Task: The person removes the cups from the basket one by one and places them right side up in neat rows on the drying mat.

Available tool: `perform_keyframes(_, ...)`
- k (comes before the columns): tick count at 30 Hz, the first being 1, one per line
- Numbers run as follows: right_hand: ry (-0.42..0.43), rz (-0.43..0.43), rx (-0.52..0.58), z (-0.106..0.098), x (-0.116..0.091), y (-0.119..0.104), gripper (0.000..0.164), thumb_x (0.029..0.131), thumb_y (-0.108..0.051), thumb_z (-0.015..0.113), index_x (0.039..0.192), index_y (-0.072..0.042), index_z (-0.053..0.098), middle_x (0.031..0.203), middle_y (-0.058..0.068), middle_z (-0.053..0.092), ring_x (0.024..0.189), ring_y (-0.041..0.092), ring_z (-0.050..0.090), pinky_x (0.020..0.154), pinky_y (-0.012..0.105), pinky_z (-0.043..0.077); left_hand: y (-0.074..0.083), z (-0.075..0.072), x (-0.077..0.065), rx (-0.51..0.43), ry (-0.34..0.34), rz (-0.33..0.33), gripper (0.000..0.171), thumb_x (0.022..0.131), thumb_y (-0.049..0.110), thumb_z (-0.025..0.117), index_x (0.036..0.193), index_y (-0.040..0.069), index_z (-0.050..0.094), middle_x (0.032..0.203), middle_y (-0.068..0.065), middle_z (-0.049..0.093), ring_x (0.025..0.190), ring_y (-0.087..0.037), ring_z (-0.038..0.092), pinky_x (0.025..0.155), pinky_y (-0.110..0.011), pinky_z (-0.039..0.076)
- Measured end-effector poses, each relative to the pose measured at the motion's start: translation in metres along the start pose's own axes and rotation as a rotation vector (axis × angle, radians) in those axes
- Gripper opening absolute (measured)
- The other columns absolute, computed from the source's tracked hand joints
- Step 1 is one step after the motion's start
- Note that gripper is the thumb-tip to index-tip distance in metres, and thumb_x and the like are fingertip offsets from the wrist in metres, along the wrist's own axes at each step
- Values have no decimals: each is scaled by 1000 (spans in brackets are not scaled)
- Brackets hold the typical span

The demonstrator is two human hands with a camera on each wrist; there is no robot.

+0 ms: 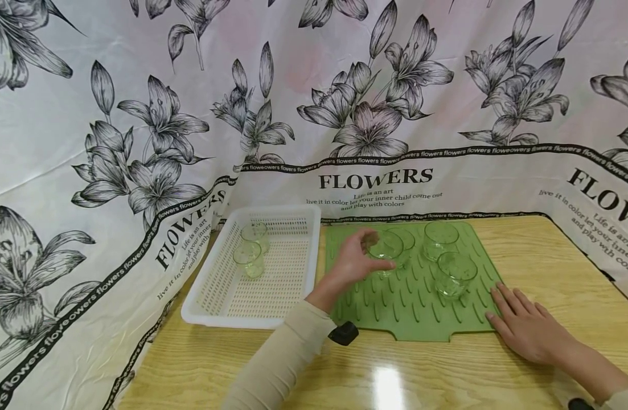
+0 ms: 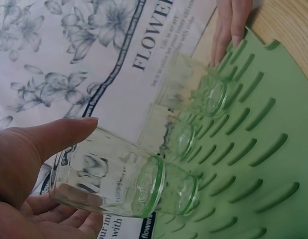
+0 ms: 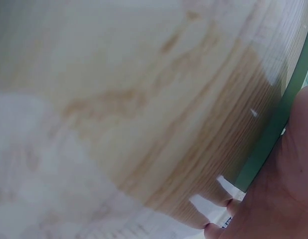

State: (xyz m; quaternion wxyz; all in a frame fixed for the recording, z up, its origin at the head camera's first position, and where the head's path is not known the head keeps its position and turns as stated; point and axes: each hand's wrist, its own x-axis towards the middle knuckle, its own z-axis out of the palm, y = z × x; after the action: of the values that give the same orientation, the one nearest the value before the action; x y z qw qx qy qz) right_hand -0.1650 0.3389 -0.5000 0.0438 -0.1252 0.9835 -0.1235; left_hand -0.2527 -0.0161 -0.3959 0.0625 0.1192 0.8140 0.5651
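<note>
My left hand [image 1: 356, 257] holds a clear drinking glass [image 1: 385, 247] above the left half of a green ridged mat [image 1: 365, 310]. In the left wrist view, the thumb lies along one side of the glass [image 2: 106, 174] and the fingers curl on the other. Just behind it stands another glass [image 2: 181, 191]. Farther right on the mat are two more glasses, a rear tumbler [image 1: 440, 242] and a front tumbler [image 1: 455, 276]. My right hand [image 1: 529, 324] lies flat on the table, its fingertips at the mat's right edge [image 3: 273, 139].
To the left of the mat sits a white perforated basket [image 1: 201, 310] with two glasses inside, a nearer glass [image 1: 249, 261] and a farther glass [image 1: 257, 234]. Beneath everything is a wooden table [image 1: 426, 376]. A flower-printed cloth [image 1: 273, 188] hangs along the back and left side.
</note>
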Motion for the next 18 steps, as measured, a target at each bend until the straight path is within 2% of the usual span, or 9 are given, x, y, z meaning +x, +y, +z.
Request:
perform_keyframes(10, 7, 0, -5, -3, -1, -2, 70, 112, -41, 33, 157, 12, 20, 161, 36, 18, 144, 62, 16, 108, 80, 16, -3, 21, 1, 9, -7, -6, 85, 75, 17, 93, 147, 11, 48, 139, 1, 60, 135, -28, 51, 112, -40, 45)
perform_keyframes(18, -9, 6, 18, -1, 0, 1, 71, 112, -42, 32, 157, 12, 20, 162, 36, 16, 145, 61, 14, 108, 81, 14, -8, 32, 0, 19, -26, -18, 82, 75, 13, 93, 144, 13, 50, 140, 1, 60, 134, -26, 51, 110, -39, 46)
